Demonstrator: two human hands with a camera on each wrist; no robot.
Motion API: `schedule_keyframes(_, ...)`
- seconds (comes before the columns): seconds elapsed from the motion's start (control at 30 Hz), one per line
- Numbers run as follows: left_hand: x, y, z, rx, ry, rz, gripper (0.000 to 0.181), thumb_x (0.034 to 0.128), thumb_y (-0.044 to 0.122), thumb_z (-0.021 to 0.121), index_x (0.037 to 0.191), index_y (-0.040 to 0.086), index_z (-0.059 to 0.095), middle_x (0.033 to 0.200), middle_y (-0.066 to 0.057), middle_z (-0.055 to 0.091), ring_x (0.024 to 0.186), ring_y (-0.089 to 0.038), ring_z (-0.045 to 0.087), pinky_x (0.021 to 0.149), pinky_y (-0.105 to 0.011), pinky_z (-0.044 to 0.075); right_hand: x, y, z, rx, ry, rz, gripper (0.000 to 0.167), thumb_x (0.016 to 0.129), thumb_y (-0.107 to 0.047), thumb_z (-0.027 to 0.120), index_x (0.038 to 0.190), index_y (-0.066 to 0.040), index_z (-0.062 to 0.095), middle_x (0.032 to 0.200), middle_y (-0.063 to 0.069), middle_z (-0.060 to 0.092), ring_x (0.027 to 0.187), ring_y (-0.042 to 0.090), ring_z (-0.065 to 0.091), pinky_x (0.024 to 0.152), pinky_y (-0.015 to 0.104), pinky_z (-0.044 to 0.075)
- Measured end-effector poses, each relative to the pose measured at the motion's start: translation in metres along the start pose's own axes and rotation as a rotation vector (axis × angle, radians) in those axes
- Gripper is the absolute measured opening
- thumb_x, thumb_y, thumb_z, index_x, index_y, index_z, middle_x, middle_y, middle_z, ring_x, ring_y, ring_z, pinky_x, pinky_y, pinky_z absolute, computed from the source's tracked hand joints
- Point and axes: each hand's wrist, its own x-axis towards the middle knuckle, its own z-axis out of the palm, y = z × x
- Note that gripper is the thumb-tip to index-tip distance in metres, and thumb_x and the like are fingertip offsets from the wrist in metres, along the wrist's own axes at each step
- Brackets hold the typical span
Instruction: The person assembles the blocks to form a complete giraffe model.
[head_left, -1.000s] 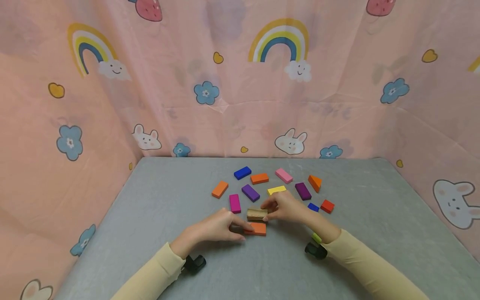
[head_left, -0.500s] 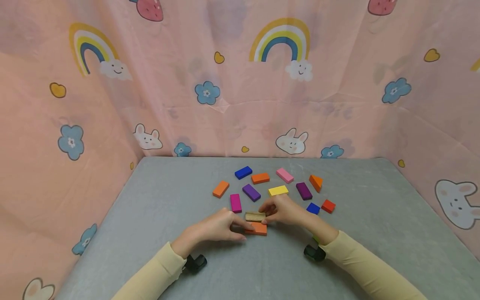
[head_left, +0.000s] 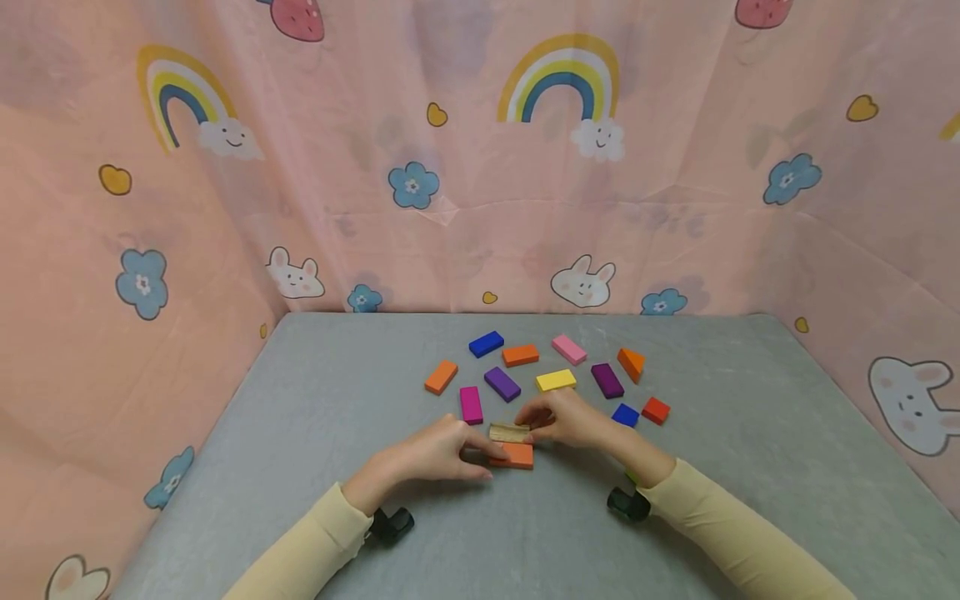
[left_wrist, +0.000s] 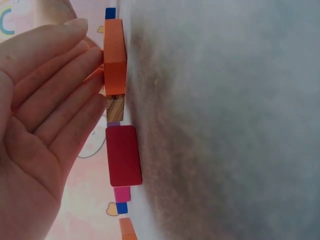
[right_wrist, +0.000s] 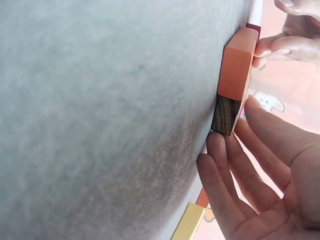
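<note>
My left hand (head_left: 435, 452) rests its fairly straight fingertips on top of an orange block (head_left: 519, 457) lying flat on the table. Against that block's far side lies a wooden block (head_left: 508, 432) with visible grain and a shallow trough along its top. My right hand (head_left: 566, 419) pinches the wooden block's right end, thumb on the near side and fingers around the far side. In the right wrist view, the wooden block's end (right_wrist: 226, 115) meets the orange block. A dark red block (left_wrist: 124, 156) shows beside them in the left wrist view; my left hand mostly covers it in the head view.
Behind the hands lie several blocks, among them a magenta (head_left: 471, 405), a purple (head_left: 502, 384), a yellow (head_left: 556, 381) and a dark purple one (head_left: 607, 381). Blue (head_left: 625, 415) and red (head_left: 656, 410) blocks sit right of my right hand. Patterned pink cloth (head_left: 465, 242) surrounds the grey table.
My right hand has brought the wooden block slightly left and nearer, up against the orange block, turning its pale grooved face upward. My left hand has stayed on the orange block.
</note>
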Motion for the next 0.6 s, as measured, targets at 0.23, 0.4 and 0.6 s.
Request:
schedule_keyframes(0.23, -0.0003, 0.0015, 0.0001, 0.005, -0.001, -0.015, 0.029, 0.0841, 0.024, 0.073, 0.113, 0.022, 0.071, 0.108, 0.014, 0.069, 0.102, 0.006, 0.059, 0.087, -0.019, 0.050, 0.0030, -0.0005, 0.0024, -0.032, 0.001, -0.003, 0.026, 0.084, -0.025, 0.072, 0.106, -0.011, 0.072, 0.095, -0.002, 0.071, 0.078, 0.005, 0.061, 0.071, 0.018, 0.052)
schedule_keyframes(0.4, -0.0001, 0.0012, 0.0006, 0.005, -0.001, -0.028, 0.030, 0.0839, 0.024, 0.073, 0.114, 0.024, 0.070, 0.110, 0.015, 0.068, 0.103, 0.006, 0.059, 0.087, -0.019, 0.050, 0.0029, 0.0023, 0.0023, -0.013, 0.001, -0.015, 0.024, 0.083, -0.020, 0.073, 0.105, -0.010, 0.072, 0.093, 0.000, 0.071, 0.078, 0.006, 0.060, 0.070, 0.018, 0.052)
schedule_keyframes(0.6, 0.0002, 0.0012, 0.0008, -0.007, -0.001, -0.027, 0.030, 0.0839, 0.023, 0.073, 0.114, 0.023, 0.070, 0.111, 0.014, 0.068, 0.102, 0.005, 0.060, 0.087, -0.019, 0.050, 0.0026, 0.0042, 0.0015, 0.000, -0.005, -0.007, 0.024, 0.083, -0.019, 0.073, 0.105, -0.010, 0.072, 0.093, 0.000, 0.071, 0.079, 0.007, 0.061, 0.071, 0.019, 0.052)
